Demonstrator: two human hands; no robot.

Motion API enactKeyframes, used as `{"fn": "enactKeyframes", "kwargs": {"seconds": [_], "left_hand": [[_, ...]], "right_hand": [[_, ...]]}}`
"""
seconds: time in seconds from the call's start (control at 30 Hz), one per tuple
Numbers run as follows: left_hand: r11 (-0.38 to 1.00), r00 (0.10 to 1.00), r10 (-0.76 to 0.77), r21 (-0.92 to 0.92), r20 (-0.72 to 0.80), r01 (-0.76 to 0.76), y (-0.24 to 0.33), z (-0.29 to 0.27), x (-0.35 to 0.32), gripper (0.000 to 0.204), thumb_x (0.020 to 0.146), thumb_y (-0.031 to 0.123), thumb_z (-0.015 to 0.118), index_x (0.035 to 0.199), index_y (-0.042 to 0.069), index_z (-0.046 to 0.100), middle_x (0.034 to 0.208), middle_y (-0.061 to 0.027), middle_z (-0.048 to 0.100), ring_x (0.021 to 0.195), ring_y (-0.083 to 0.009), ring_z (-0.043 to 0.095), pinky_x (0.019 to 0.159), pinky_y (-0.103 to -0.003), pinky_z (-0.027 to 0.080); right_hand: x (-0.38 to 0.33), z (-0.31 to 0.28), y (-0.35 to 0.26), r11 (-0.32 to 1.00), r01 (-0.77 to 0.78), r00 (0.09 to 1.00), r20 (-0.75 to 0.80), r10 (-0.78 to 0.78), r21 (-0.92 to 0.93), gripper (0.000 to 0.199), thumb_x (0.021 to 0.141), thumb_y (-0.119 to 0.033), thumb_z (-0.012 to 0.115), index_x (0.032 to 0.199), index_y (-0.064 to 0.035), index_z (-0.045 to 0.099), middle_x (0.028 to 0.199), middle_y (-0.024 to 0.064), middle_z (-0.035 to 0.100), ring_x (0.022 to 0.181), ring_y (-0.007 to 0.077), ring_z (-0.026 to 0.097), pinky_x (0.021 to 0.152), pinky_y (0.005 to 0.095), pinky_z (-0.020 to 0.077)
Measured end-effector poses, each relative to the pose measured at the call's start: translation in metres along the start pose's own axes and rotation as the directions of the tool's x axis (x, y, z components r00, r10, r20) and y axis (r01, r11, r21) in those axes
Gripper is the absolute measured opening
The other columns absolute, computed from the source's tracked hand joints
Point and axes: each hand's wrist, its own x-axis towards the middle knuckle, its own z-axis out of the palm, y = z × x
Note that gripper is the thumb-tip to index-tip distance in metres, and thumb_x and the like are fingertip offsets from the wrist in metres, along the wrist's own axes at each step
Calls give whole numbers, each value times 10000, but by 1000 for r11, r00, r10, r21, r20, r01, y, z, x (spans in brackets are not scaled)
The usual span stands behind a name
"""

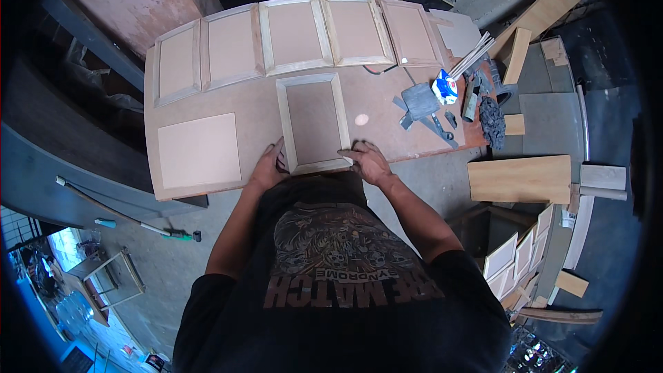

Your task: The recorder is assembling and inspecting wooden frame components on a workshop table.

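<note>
A pale wooden picture-type frame [339, 112] lies on the worktable at its front edge, right before my body. My left hand [268, 164] grips its near left corner, with the fingers along the outer side. At the near right corner my right hand [371, 161] holds the frame, one finger reaching over the top of the rail. Whether the brown area inside the frame is a panel or the tabletop, I cannot tell. Left of the frame a loose rectangular tan board [199, 150] lies flat. Several similar frames with tan panels, such as one frame [295, 33], stand in a row along the far side.
On the worktable [259, 107] to the right lie a grey flat block [420, 101], a blue-and-white packet [445, 88], thin sticks [474, 55] and a dark crumpled rag [492, 122]. Wooden boards [519, 179] and stacked panels [501, 257] are right of me. A long-handled tool [114, 207] lies left.
</note>
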Motion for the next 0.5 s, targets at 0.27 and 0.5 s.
{"fn": "enactKeyframes", "kwargs": {"seconds": [0.27,0.5], "left_hand": [[1000,1000,-28,-1,1,28,-2,2,0,1140,665,-39,868,1661,38,320,999,-103,537,800,-201,598,782,-310,589],[1000,1000,5,-8,-2,-5,-2,1,1,1110,685,-79,836,1663,52,328,1008,-104,532,795,-203,602,769,-304,592]], "right_hand": [[-5,1,-2,1000,2,999,-41,-1,11,754,825,-117,801,1526,-251,558,1245,114,625,1257,319,573,1182,449,398],[-11,-2,-9,994,-51,992,-106,62,101,856,800,-85,811,1582,-150,469,1134,118,611,1185,344,580,1136,449,439]]}}
